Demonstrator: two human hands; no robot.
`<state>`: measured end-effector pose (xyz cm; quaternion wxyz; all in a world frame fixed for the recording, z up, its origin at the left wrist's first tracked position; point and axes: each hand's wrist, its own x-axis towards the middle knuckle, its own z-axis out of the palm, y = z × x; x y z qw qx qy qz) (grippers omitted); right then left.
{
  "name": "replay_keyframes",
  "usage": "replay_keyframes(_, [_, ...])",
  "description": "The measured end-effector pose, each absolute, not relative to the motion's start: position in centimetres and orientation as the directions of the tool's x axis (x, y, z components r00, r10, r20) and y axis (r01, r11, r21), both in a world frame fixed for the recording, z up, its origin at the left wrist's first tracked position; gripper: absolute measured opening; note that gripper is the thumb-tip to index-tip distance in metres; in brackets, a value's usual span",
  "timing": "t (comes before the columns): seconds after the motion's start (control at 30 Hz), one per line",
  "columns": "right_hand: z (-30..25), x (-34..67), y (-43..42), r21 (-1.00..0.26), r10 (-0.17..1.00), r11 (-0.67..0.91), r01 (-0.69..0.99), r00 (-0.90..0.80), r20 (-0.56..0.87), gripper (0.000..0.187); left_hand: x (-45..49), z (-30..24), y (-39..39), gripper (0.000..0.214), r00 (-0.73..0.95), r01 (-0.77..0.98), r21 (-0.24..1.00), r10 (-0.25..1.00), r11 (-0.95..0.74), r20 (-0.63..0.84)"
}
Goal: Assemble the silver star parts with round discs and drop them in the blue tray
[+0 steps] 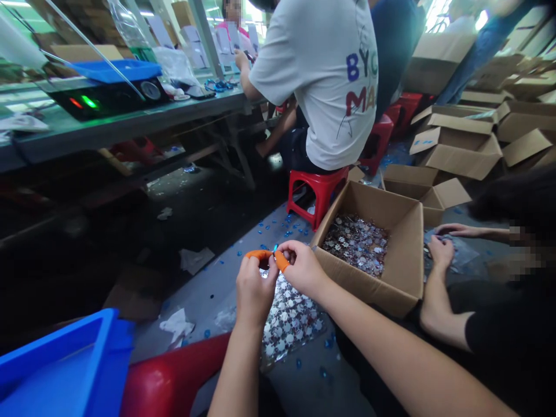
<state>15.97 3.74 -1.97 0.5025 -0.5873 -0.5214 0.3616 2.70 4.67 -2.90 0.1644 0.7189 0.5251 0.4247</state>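
Observation:
My left hand (255, 285) and my right hand (303, 267) meet in the middle of the view, both closed in a pinch. Orange finger covers are on at least one finger of each. Between the fingertips is a small piece with a blue part (275, 249), too small to name more exactly. Below my hands lies a clear sheet or tray of silver gear-shaped pieces (292, 313), partly hidden by my left hand and forearm. Just to the right, an open cardboard box (402, 255) holds many loose silver pieces (358, 243).
A red stool (174, 370) and blue tray (102, 347) stand at lower left. Ahead, a person in a white shirt (325, 69) sits on a red stool (319, 188) beside a workbench (87, 136). A co-worker's hands (443, 246) are at right, near more cardboard boxes (464, 153).

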Motion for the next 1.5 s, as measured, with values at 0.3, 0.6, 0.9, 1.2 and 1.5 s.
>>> replay_keyframes(0.3, [-2.8, 16.8, 3.9, -0.914, 0.967, 0.147, 0.378, 0.138, 0.213, 0.009, 2.4, -2.7, 5.0, 0.022, 0.119, 0.498, 0.806, 0.946, -0.320, 0.302])
replay_keyframes(0.6, [-1.3, 18.0, 3.9, -0.953, 0.983, 0.154, 0.263, 0.054, 0.174, 0.011, 1.9, -2.0, 5.0, 0.033, -0.008, 0.311, 0.946, 0.995, -0.091, 0.099])
replay_keyframes(0.9, [-2.0, 17.8, 4.1, -0.884, 0.964, 0.212, 0.416, 0.058, 0.258, 0.008, 2.1, -2.0, 4.7, 0.024, 0.119, 0.549, 0.721, 0.893, -0.423, 0.433])
replay_keyframes(1.2, [-2.7, 17.4, 5.0, -0.898, 0.980, 0.173, 0.405, 0.018, 0.197, 0.012, 2.1, -2.0, 5.1, 0.032, 0.079, 0.674, 0.654, 0.914, -0.343, 0.398])
replay_keyframes(1.5, [-2.7, 18.2, 5.5, -0.980, 0.998, 0.015, 0.196, -0.063, 0.003, 0.023, 2.0, -1.4, 5.8, 0.038, -0.085, 0.632, 0.772, 0.996, 0.071, -0.022])
